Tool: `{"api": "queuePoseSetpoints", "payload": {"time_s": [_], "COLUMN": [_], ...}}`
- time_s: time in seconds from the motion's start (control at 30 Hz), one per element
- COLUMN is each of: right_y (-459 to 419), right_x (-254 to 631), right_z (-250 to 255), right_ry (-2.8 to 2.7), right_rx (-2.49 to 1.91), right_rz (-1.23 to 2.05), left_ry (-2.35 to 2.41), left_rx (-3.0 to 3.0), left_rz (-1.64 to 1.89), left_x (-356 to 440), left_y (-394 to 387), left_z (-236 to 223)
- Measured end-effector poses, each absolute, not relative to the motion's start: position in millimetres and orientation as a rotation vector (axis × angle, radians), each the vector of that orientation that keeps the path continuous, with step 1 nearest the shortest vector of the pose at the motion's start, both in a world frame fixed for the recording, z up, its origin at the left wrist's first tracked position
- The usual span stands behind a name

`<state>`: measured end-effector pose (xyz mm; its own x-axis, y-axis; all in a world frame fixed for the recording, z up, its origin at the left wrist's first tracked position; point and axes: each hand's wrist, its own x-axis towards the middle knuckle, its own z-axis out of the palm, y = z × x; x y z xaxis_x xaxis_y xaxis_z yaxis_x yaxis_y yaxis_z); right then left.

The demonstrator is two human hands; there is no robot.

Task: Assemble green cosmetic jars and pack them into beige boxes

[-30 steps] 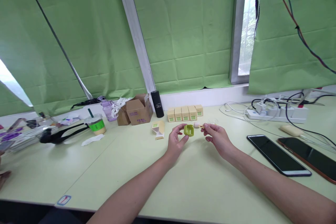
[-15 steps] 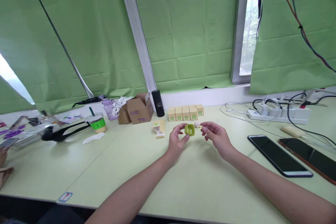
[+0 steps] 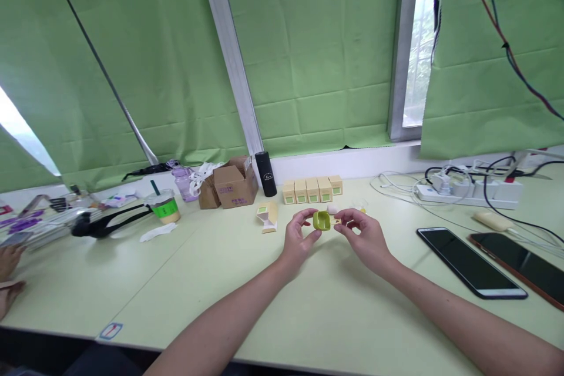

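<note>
My left hand [image 3: 298, 241] pinches a small, olive-green, rounded-square hollow piece [image 3: 322, 221] between thumb and fingers, its open side turned toward me. My right hand [image 3: 362, 236] is closed at the piece's right side, fingertips on a small pale-yellow part [image 3: 335, 220] that is mostly hidden; whether the two parts touch is unclear. Behind my hands stands a row of several small tan boxes [image 3: 312, 190] with green labels. An opened tan carton [image 3: 267, 217] lies to the left of my left hand. Just beyond my right hand is a small clear and yellow item [image 3: 363, 207].
Two phones [image 3: 470, 261] [image 3: 520, 261] lie at right, below a power strip [image 3: 469, 194] with tangled cables. Toward the left are a black bottle [image 3: 265, 174], a cardboard box [image 3: 235, 185], a drink cup [image 3: 165, 207] and a black strapped object [image 3: 103, 224]. Another person's hands [image 3: 9, 276] show at far left.
My right hand has come left, bringing the pale part up against or close to the green piece. The green piece has shifted slightly right and turned its opening more toward me.
</note>
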<state>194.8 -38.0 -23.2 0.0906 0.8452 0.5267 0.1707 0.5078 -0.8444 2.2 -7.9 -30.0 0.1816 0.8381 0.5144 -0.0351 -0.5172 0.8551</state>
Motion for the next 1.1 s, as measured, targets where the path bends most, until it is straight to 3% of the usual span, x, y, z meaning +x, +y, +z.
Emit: {"api": "queuePoseSetpoints", "payload": {"time_s": [0.5,1.1], "right_y": [-43.0,-43.8], "right_x": [196.2,192.2], "right_z": [-22.8,-19.5], "right_ry": [-1.717,-1.824], "right_rx": [-0.942,-0.932], "right_rz": [-0.148,-0.38], "left_ry": [0.746,0.76], "left_rx": [1.779,1.83], "left_rz": [1.397,1.374], "left_x": [6.1,7.8], "left_y": [-20.4,-23.3], "left_z": [-23.0,-21.1]}}
